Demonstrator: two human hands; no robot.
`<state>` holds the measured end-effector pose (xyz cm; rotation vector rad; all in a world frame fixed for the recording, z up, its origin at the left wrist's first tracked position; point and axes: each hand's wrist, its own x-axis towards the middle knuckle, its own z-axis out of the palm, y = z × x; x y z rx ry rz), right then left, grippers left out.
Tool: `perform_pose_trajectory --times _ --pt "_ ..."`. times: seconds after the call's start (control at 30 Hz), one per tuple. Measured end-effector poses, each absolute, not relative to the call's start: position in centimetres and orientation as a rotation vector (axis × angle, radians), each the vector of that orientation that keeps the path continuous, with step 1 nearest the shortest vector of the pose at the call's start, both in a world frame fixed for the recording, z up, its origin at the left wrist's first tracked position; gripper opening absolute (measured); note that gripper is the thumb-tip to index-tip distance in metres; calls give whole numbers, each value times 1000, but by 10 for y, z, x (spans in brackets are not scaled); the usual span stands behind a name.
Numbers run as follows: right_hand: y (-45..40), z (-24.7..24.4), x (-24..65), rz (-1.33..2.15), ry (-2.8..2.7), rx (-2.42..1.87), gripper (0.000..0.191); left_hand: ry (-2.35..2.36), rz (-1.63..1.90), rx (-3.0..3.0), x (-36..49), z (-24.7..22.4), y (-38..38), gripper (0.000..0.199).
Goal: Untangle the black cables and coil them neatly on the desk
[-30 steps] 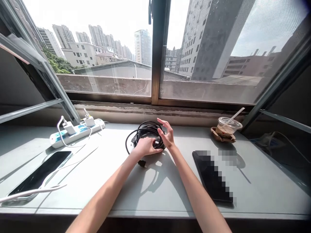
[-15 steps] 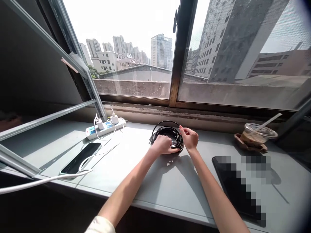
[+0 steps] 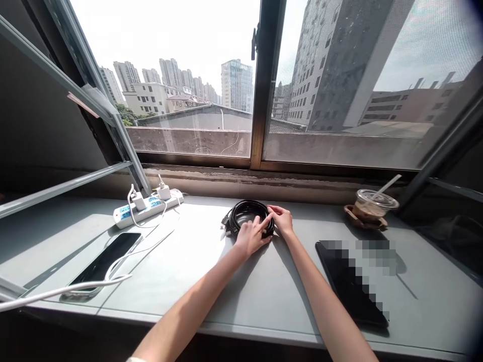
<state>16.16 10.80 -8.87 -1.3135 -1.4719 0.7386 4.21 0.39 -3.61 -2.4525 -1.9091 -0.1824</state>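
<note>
A coiled black cable [image 3: 240, 208] lies on the grey tabletop near the window, wound in several loops. Its dark connector ends [image 3: 226, 224] stick out at the coil's left side. My left hand [image 3: 252, 237] grips the near right part of the coil, thumb along its lower edge and index finger stretched toward the other hand. At the coil's right edge, my right hand [image 3: 281, 219] pinches the cable between thumb and fingers. The fingertips of both hands nearly meet there, and the exact grip is partly hidden.
On the left are a white power strip [image 3: 151, 206] with plugged chargers, a phone [image 3: 107, 259] and a white cord [image 3: 68, 290]. A black tablet-like slab [image 3: 350, 291] and a plastic drink cup [image 3: 372, 205] on a brown holder stand right. A metal frame [image 3: 101, 95] rises at left.
The loose loop that stood up behind the coil now lies with the other loops. My left index finger has stretched out toward my right hand. The view has shifted to the right.
</note>
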Motion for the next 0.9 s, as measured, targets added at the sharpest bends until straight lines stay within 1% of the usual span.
perform_pose_trajectory --times 0.1,0.27,0.43,0.5,0.7,0.77,0.9 --pt "107 -90 161 732 -1491 -1312 33 -1936 -176 -2453 41 -35 7 64" --pt "101 -91 159 613 -1505 -1372 35 -2083 -192 -2396 25 -35 16 65" --pt "96 -90 160 545 -1578 -1480 20 -2318 -253 -2211 -14 -29 26 65" --pt "94 -90 159 531 -1621 -1514 18 -2413 -280 -2108 -29 -26 28 64" --pt "87 -87 154 484 -1721 -1578 26 -2593 -409 -1754 -49 -19 30 58" --pt "86 -86 152 474 -1743 -1596 28 -2594 -456 -1704 -50 -18 30 54" --pt "86 -86 151 457 -1779 -1617 30 -2573 -527 -1724 -54 -14 29 35"
